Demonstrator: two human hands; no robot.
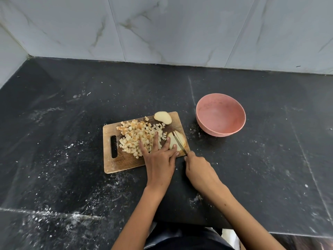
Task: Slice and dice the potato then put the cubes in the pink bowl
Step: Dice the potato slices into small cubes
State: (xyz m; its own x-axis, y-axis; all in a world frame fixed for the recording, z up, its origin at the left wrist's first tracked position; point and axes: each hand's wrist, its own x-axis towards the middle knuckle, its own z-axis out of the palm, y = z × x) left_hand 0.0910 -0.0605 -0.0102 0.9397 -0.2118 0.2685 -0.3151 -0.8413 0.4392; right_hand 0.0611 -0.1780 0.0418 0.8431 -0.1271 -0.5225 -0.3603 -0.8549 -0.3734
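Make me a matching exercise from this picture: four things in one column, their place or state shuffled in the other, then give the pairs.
Things:
1. pink bowl
2. potato cubes
3. knife
4. potato end piece

Places or states:
A. heaped in the middle of the cutting board
B. lying alone at the board's far edge
C. empty, on the counter right of the board
D. gripped by the right hand, blade on a potato piece

Pairs: 1-C, 2-A, 3-D, 4-B

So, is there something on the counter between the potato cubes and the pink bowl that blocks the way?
Nothing on the counter itself. On the cutting board, the potato piece being sliced and another piece lie between the potato cubes and the pink bowl.
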